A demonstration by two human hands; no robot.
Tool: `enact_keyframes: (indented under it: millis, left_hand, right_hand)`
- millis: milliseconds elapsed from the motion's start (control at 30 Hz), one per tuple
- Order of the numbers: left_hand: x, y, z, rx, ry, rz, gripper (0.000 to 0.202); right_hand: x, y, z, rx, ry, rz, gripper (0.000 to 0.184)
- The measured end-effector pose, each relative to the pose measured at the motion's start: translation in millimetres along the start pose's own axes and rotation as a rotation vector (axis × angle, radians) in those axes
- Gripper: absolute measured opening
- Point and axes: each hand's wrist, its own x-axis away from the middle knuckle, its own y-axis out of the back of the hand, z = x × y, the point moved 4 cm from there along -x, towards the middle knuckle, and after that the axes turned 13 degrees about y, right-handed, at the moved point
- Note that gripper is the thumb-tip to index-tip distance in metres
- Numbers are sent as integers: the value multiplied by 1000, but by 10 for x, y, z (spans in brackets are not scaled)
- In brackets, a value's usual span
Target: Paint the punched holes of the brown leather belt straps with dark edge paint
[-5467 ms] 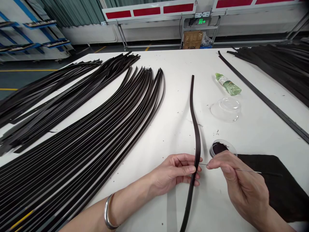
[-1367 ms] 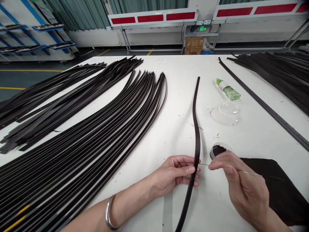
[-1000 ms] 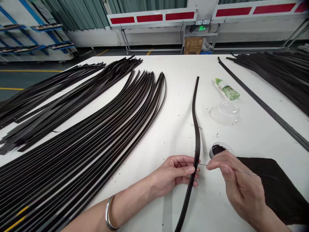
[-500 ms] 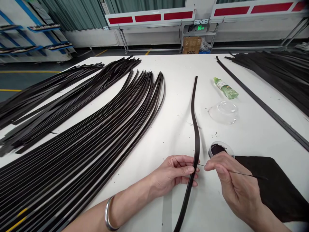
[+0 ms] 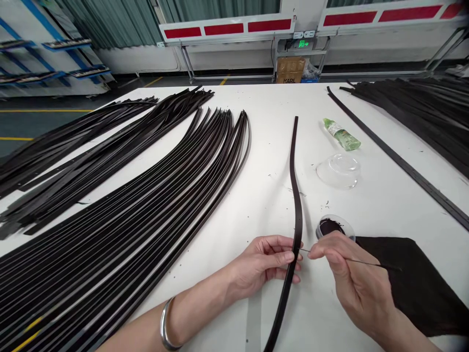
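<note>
Brt light, soft shadows on wht tbl (image 5: pixel 264 146), sl. edge distort.

The bottle (image 5: pixel 343 135) lies right of the strip (image 5: pixel 298 215) on the table (image 5: pixel 278 100).

There are two hands (image 5: pixel 264 260), one thin tool (image 5: pixel 368 264), one green bottle (image 5: pixel 342 135) and one bracelet (image 5: pixel 164 326).

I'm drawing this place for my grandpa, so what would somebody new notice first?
Probably the big fan of dark strips sweeping across the left of the white table. Next, near the middle, the left hand holds a single strip, while the right hand points a thin tool at it. Farther back on the right, a green bottle stands out by its color.
</note>
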Motion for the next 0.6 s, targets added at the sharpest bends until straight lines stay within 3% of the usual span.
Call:
enact_keyframes:
  millis: [467, 533, 600]
  left_hand:
    - [-8, 13, 13, 14, 0, 7, 27]
    - [-3, 14, 11, 21, 2, 5, 29]
    - [4, 13, 5, 27, -2, 4, 31]
  right_hand:
    - [40, 31, 5, -1, -6, 9, 23]
    - [78, 72, -1, -1, -68, -45, 24]
    - [117, 139, -33, 50, -189, -181, 28]
